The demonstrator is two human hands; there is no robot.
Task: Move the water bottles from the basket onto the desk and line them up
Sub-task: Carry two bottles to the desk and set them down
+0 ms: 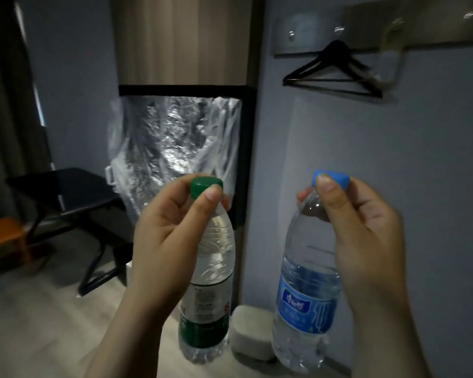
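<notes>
My left hand [170, 241] grips a clear water bottle with a green cap and green label [208, 309] by its neck, hanging upright in mid-air. In my right hand [366, 236] hangs a second clear bottle with a blue cap and blue label [303, 301], pinched at the cap and neck. Both bottles are lifted in front of me, side by side and apart. Neither a basket nor a desk top can be made out for certain.
A small white box-like object [253, 334] sits on the floor by the wall between the bottles. A black folding stand [74, 197] is at the left. Clear plastic sheeting [175, 143] covers a dark alcove ahead. A black hanger [333, 75] hangs on the right wall.
</notes>
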